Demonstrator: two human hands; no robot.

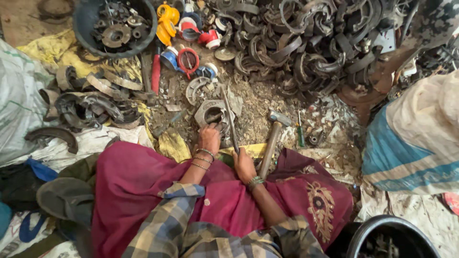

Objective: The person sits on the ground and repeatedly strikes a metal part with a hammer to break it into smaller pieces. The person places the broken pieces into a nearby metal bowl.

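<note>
Her left hand (209,138) pins the metal part (210,112) flat on the littered floor (267,102), fingers clamped; her right hand (244,165) grips a long rod (229,119), angled to pry.

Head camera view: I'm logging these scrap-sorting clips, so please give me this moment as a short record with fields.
Setting: person seated on littered ground, maroon cloth over the lap
Left hand: on a grey round metal casting
Right hand: grips a long thin metal rod, its tip at the casting
Nearby tool: wooden-handled hammer, lying beside the right hand
Behind: heap of dark curved metal parts; black round tub of metal pieces
</note>
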